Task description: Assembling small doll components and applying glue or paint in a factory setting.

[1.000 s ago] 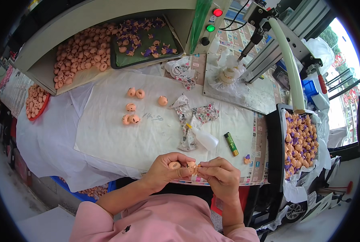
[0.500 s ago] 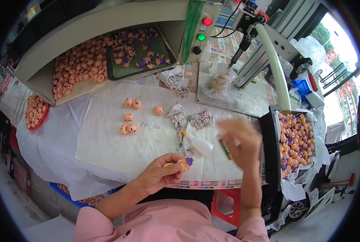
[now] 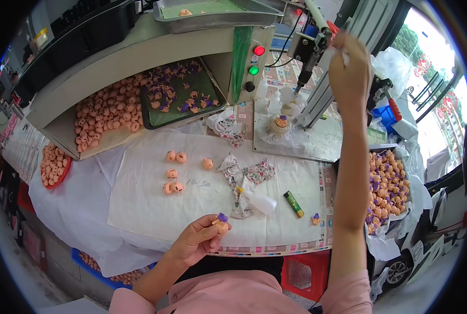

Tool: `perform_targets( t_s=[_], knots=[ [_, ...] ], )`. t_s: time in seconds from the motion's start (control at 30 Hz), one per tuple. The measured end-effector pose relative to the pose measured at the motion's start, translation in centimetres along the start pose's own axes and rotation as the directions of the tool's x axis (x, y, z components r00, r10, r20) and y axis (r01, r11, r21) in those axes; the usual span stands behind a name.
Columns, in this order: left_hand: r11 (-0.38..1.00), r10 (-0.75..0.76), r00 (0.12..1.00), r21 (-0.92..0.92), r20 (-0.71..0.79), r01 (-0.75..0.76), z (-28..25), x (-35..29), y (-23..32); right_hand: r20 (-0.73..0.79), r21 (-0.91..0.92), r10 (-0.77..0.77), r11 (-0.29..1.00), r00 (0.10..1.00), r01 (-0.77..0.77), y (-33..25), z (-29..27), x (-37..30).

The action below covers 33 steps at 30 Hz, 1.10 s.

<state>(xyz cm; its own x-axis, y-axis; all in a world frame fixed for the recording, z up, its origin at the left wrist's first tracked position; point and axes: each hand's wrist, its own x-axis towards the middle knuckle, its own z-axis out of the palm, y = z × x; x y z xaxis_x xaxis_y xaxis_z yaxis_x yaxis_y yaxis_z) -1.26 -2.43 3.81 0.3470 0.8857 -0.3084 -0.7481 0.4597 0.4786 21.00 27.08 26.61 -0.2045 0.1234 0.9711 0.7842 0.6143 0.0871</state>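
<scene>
My left hand (image 3: 198,239) pinches a small peach doll figure (image 3: 221,226) with a purple top, above the front edge of the mat. My right hand (image 3: 350,68) is raised with curled fingers beside the pale lever (image 3: 315,13) of the hand press; whether it grips the lever I cannot tell. Under the press head (image 3: 299,86), a peach and purple figure (image 3: 281,121) sits upright on the plastic-wrapped fixture (image 3: 279,132). Another such figure (image 3: 316,219) rests on the mat's right side, near a green and yellow tube (image 3: 293,204).
Several round peach heads (image 3: 176,187) lie on the white mat (image 3: 139,209). A white squeeze bottle (image 3: 263,203) lies by a floral cloth (image 3: 241,183). At the back, a dark tray (image 3: 220,105) of figures stands beside piled heads (image 3: 105,118). A full bin of figures (image 3: 388,188) stands right.
My right hand has moved up and away to the press. The pale lever has swung upward, and a figure now shows on the fixture. My left hand's figure now shows its purple part up.
</scene>
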Motion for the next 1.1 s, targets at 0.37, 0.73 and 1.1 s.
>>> perform_targets(
  t_s=[0.37, 0.73, 1.1],
  knots=[
    [1.000, -0.001, 1.000, 0.025, 0.014, 0.000, 1.0, 0.6, -0.2, 0.684, -0.026, 0.234, 0.954, 0.690, -0.298, -0.6, 1.4, -21.1],
    [0.984, 0.121, 0.991, 0.139, -0.056, -0.113, 0.6, 1.3, -0.2, 0.227, -0.249, 0.545, 0.834, 0.807, -0.492, 6.5, -18.1, -19.2],
    [0.798, 0.130, 0.991, 0.597, -0.039, -0.081, 8.4, 10.9, 3.5, 0.161, -0.399, 0.812, 0.574, 0.561, -0.716, 8.1, -29.7, -20.0]
  ],
)
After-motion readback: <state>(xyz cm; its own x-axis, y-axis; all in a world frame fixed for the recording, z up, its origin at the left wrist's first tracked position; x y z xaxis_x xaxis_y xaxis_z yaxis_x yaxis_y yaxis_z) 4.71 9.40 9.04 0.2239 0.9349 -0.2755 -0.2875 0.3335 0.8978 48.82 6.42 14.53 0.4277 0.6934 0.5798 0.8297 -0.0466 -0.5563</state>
